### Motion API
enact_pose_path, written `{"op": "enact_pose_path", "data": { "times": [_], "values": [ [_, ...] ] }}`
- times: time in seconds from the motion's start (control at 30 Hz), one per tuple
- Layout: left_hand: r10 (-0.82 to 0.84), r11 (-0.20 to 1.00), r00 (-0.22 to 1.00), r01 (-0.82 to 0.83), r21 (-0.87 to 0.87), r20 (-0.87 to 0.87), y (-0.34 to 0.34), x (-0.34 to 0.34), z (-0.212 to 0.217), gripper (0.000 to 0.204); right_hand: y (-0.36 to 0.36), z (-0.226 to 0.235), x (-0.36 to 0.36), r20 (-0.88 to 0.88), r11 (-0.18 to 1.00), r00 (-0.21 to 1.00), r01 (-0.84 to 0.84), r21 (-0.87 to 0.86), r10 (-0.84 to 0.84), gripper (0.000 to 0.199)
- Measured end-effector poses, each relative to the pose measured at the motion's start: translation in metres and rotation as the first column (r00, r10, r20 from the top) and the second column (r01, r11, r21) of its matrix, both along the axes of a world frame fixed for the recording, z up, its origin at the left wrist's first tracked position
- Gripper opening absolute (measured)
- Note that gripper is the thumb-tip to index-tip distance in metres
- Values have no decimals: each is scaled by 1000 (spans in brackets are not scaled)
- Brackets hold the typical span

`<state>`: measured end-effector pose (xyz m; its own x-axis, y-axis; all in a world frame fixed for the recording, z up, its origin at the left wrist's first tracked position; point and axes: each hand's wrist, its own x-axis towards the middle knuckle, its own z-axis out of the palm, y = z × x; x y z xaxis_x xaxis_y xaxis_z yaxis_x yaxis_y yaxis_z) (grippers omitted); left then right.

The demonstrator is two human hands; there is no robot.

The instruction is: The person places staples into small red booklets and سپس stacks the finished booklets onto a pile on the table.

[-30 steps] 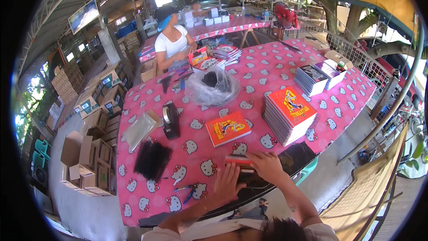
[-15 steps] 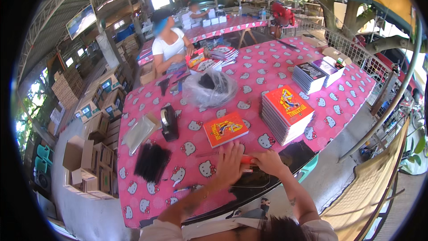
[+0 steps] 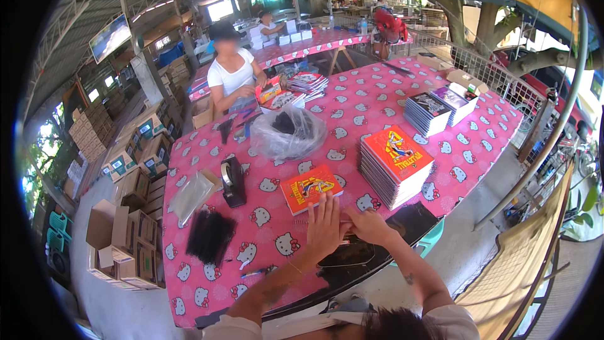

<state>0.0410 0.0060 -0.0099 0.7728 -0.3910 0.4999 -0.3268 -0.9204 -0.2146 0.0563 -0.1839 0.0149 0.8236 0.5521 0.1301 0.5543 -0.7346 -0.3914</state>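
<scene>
Left hand (image 3: 324, 233) moved nearer orange notebook (image 3: 307, 190) just ahead, fingers extended, right hand (image 3: 372, 227) curled, grasp unclear

The left hand (image 3: 324, 230) and right hand (image 3: 371, 226) are side by side at the near edge of the table (image 3: 377, 104). 1 single notebook (image 3: 309, 186) lies directly beyond the left hand; to its right stands 1 notebook stack (image 3: 396, 167). Behind this stack, toward the far right: 2 further stacks (image 3: 428, 114), adjacent, with a carton (image 3: 469, 82) behind them. Left of the single notebook: tape dispenser (image 3: 233, 181), then plastic packet (image 3: 196, 195). Nearer than both: strand bundle (image 3: 211, 237). Behind the single notebook: plastic bag (image 3: 288, 135). On the floor (image 3: 116, 296), left of the table: boxes (image 3: 148, 245).
</scene>
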Motion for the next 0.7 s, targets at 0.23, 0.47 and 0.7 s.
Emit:
{"op": "enact_pose_path", "data": {
  "times": [0.23,0.47,0.7],
  "values": [
    [-127,959,970,67,-275,-206,0,-68,-13,63,-46,-36,-17,-224,651,969,102,752,107,64],
    [-150,987,967,134,-88,-206,1,-19,25,61,-31,-73,-7,-420,426,866,284,859,271,21],
    [-102,950,965,22,-313,-241,-25,-30,-12,76,-31,-79,-5,-318,483,927,191,855,198,26]
  ]
}}
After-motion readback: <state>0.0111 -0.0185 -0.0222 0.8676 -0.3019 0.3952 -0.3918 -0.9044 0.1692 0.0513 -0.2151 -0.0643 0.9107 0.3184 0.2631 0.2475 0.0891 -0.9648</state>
